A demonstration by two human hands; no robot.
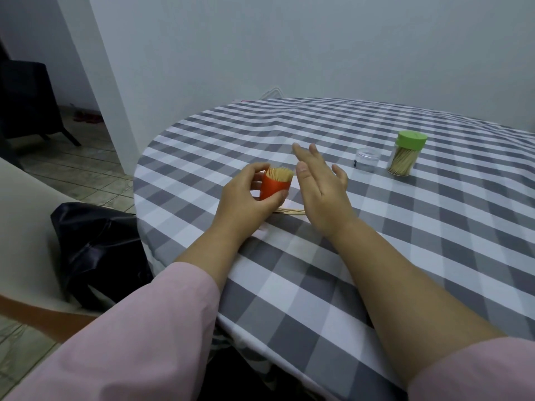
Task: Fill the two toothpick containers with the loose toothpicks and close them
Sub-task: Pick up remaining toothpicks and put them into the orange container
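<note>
Round table under grey-and-white checked cloth (376,256), plain white wall (289,47) behind. White pillar (95,68) left, beige tiled floor (86,169), dark armchair (26,99), black bag (95,250). Dim flat light.

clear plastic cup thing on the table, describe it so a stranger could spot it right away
On the checked tablecloth, look right, past the open right hand. The clear empty piece stands just left of the green-lidded toothpick jar; unlike the jar it is short, see-through and holds nothing.
</note>
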